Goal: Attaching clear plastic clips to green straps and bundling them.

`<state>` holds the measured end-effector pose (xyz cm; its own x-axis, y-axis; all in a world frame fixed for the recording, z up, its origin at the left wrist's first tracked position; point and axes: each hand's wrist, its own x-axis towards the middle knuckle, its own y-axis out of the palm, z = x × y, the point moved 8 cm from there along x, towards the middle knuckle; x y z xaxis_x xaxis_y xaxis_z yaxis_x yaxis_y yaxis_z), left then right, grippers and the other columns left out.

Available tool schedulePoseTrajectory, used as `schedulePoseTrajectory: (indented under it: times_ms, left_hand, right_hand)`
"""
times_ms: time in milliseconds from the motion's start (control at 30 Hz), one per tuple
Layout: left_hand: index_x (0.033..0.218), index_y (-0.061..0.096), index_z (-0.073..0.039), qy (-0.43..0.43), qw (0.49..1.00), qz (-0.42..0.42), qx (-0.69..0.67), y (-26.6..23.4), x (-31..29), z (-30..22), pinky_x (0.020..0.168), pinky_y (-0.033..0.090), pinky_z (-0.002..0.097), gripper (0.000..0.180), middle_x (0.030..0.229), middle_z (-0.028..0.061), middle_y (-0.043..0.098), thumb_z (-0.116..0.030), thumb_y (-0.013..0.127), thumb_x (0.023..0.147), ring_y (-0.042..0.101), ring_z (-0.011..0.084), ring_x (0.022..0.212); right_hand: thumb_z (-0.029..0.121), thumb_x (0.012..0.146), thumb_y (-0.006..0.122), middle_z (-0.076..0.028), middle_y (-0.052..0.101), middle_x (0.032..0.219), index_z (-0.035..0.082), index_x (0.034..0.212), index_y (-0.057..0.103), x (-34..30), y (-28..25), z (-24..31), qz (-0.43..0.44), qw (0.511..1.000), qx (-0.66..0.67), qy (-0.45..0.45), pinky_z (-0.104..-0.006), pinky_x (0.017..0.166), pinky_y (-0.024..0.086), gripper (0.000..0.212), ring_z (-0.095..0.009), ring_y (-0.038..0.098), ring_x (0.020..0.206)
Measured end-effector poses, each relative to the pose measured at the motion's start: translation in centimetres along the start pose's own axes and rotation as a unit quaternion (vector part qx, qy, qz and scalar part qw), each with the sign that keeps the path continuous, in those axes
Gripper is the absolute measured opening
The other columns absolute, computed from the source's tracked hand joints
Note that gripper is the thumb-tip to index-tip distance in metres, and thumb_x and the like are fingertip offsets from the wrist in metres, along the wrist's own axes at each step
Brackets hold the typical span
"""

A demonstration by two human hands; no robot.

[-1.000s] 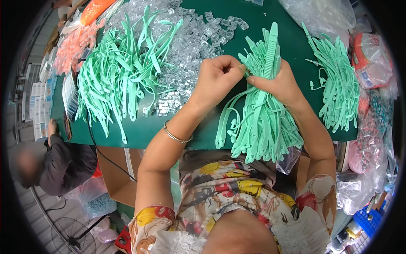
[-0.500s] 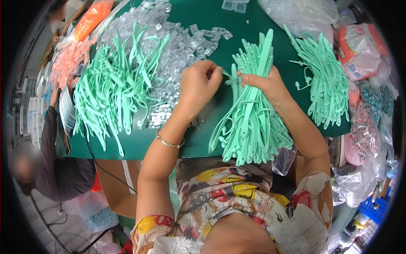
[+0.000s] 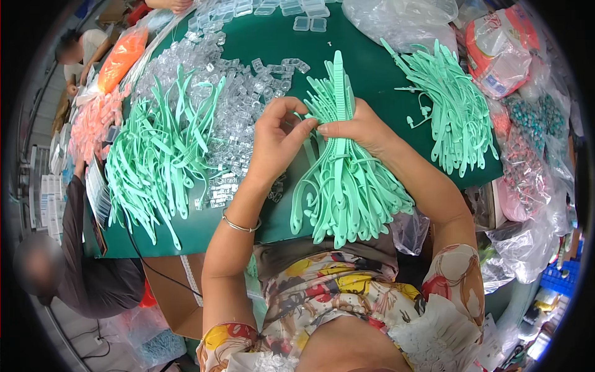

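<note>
My right hand (image 3: 367, 129) is closed around the middle of a thick bundle of mint-green toothed plastic straps (image 3: 350, 204), thumb laid across the front. The toothed ends point away from me and the holed ends fan out toward me. Close against the bundle's left side, my left hand (image 3: 279, 137) pinches a thin mint-green strap end between thumb and fingers. Its fingertips meet my right thumb there, and part of that strap is hidden. More mint-green straps lie in a loose pile (image 3: 161, 152) on the left and in a bunch (image 3: 455, 115) on the right.
Small clear plastic pieces (image 3: 238, 102) are heaped behind the left pile on the green table (image 3: 266, 40). Clear lidded boxes (image 3: 310, 23) and a plastic bag (image 3: 403, 22) lie at the far side. Bagged goods (image 3: 502, 46) crowd the right. A dark-sleeved person (image 3: 93, 273) is at left.
My left hand has come in against the bundle and now meets my right thumb. The bundle stands more upright. The whole view has shifted slightly, showing more of the far table.
</note>
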<state>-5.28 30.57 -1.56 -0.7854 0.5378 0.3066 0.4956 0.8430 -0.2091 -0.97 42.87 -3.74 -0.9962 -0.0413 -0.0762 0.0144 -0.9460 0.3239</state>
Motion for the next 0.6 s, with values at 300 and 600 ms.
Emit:
schedulePoseTrajectory:
  times_ms: [300,600]
  left_hand:
    - [0.094,0.058,-0.002,-0.036,0.999,-0.024,-0.032,0.3,0.6,1.3,0.065,0.040,0.0193,0.013,0.084,-0.0010,0.055,-0.001,0.059,0.081,0.048,0.0052,0.073]
    - [0.115,0.050,0.004,0.041,0.993,0.040,0.106,-0.7,-0.1,2.6,0.085,0.041,0.0277,0.030,0.107,0.0089,0.054,-0.009,0.054,0.089,0.050,0.0159,0.098]
  right_hand:
    - [0.007,0.065,0.075,-0.006,0.065,0.088,0.000,0.098,0.063,0.2,-3.0,-0.7,-0.045,0.995,-0.064,-0.060,-0.0280,0.072,0.050,0.035,-0.012,0.061,0.079]
    - [0.008,0.046,0.078,-0.009,0.065,0.080,-0.001,0.090,0.062,1.8,-2.8,-2.0,-0.077,0.987,-0.062,-0.124,-0.0316,0.065,0.049,0.048,-0.016,0.060,0.074]
